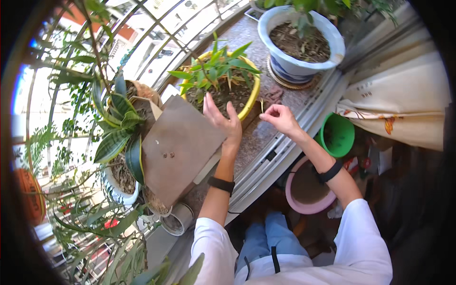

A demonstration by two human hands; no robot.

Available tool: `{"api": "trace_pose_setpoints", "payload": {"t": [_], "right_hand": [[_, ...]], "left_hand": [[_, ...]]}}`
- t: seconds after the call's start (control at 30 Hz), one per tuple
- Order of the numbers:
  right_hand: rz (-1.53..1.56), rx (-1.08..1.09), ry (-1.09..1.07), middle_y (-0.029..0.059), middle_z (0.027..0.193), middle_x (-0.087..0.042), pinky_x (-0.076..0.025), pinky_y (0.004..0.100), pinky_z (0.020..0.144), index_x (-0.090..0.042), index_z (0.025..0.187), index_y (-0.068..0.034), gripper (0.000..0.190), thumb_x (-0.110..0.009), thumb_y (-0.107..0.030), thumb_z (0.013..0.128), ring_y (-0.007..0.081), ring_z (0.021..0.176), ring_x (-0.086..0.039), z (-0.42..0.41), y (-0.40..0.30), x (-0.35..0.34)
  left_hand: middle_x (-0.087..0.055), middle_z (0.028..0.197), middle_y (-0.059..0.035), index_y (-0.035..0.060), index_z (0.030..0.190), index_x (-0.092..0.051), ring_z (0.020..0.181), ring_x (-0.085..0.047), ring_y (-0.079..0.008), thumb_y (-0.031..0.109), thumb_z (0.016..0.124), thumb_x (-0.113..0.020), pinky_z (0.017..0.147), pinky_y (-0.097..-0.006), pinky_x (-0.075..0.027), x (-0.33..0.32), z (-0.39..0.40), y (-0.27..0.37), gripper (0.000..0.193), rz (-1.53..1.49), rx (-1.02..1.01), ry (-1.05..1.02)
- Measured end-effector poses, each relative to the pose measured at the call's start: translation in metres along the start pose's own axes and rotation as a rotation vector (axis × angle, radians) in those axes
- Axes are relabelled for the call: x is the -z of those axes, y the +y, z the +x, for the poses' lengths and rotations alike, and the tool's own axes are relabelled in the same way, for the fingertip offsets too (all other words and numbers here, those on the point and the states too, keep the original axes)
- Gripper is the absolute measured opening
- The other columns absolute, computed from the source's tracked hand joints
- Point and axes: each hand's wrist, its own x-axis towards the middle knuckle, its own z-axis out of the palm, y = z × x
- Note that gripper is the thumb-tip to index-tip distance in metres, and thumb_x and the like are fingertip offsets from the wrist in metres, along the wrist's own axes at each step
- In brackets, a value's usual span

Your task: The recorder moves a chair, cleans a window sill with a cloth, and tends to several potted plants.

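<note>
My left hand point(225, 123) is spread over the near rim of a round yellow pot point(252, 107), fingers apart and holding nothing. In the pot, a low leafy green plant point(215, 71) with some yellowed and dry leaves grows from dark soil point(235, 93). To the right of the pot, my right hand point(281, 120) pinches a small yellowish withered leaf or stem point(262, 105) between thumb and fingertips. Close to my left hand lies a flat brown board point(178, 149), partly beneath the fingers.
A white-and-blue pot point(265, 32) stands at the back right. Snake plants point(121, 110) crowd the left, near a grey cup-like container point(178, 219). Below the window track point(263, 160) are a green bucket point(335, 135) and a pink basin point(308, 206). Metal window bars point(171, 35) bound the far side.
</note>
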Motion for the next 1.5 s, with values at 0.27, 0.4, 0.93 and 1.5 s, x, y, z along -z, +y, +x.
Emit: {"api": "trace_pose_setpoints", "payload": {"t": [0.27,0.4,0.93,1.5], "right_hand": [[0.420,-0.112,0.988,0.0066,0.074,-0.058,-0.043,0.0294,0.062,-0.054,0.086,-0.001,0.026,-0.061,-0.025,0.081,0.0148,0.067,-0.053,-0.005,0.007,-0.005],[0.343,-0.423,1.192,0.0105,0.081,-0.059,-0.044,0.0334,0.070,-0.056,0.088,0.001,0.030,-0.062,-0.027,0.080,0.0196,0.075,-0.054,-0.014,0.094,0.058],[-0.129,-0.144,0.871,0.0142,0.082,-0.058,-0.045,0.0351,0.073,-0.055,0.087,-0.004,0.017,-0.056,-0.017,0.077,0.0267,0.080,-0.057,-0.004,0.145,0.047],[-0.476,0.257,0.434,0.0136,0.093,-0.050,-0.041,0.0396,0.076,-0.052,0.095,-0.006,0.017,-0.054,-0.006,0.078,0.0323,0.089,-0.051,-0.032,0.060,-0.010]], "left_hand": [[-0.030,0.128,-0.0297,-0.0020,0.130,-0.030,0.120,-0.030,-0.0438,0.014,0.082,-0.054,0.100,-0.0457,-0.026,0.004,-0.061,-0.045,0.056,0.130,0.006,-0.282],[-0.033,0.128,-0.0287,0.0004,0.129,-0.034,0.118,-0.034,-0.0427,0.014,0.082,-0.053,0.099,-0.0452,-0.029,-0.002,-0.061,-0.026,0.053,0.043,0.058,-0.385],[-0.028,0.127,-0.0295,0.0003,0.128,-0.035,0.115,-0.031,-0.0446,0.013,0.079,-0.058,0.097,-0.0480,-0.029,0.013,-0.054,-0.035,0.056,0.257,-0.069,-0.323],[-0.024,0.132,-0.0317,-0.0023,0.132,-0.026,0.122,-0.024,-0.0460,0.034,0.086,-0.047,0.101,-0.0498,-0.021,0.021,-0.200,-0.032,0.062,0.181,0.270,-0.706]]}}
